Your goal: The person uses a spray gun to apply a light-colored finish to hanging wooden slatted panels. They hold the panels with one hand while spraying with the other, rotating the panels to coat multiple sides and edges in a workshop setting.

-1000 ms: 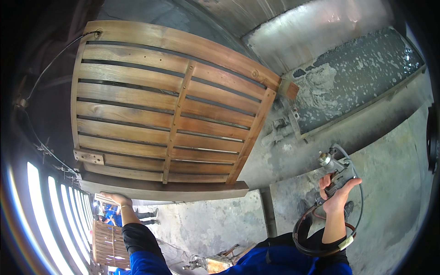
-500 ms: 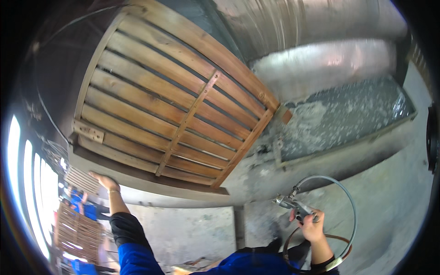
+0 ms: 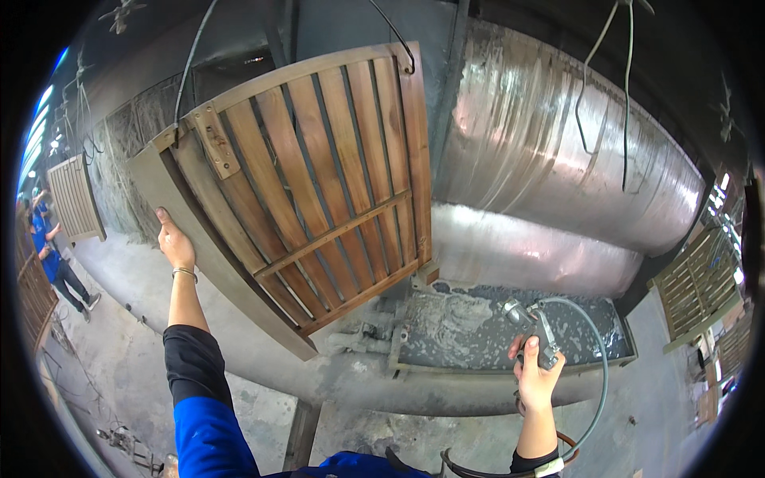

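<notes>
A slatted wooden panel (image 3: 331, 235) with a cross rail hangs tilted before me on wire hooks (image 3: 191, 64). My left hand (image 3: 176, 245) grips its near left edge board, thumb on the visible side; the other fingers are partly hidden. Held up to the right of the panel is a metal spray gun (image 3: 519, 313), with my right hand (image 3: 539, 373) closed around its handle. A grey hose (image 3: 603, 358) loops from the gun down past my right wrist. I cannot make out any spray leaving the nozzle.
Behind the gun lies a trough (image 3: 446, 323) of foamy grey liquid, below a curved, streaked metal wall (image 3: 542, 143). Empty hooks (image 3: 625, 119) dangle at the right. More slatted panels hang at left (image 3: 77, 199) and right (image 3: 697, 283). A person in blue (image 3: 56, 259) stands far left.
My view has lifted and shifted. The panel now appears turned more upright, with my left hand still at its edge. My right hand has raised the spray gun, which now appears before the trough.
</notes>
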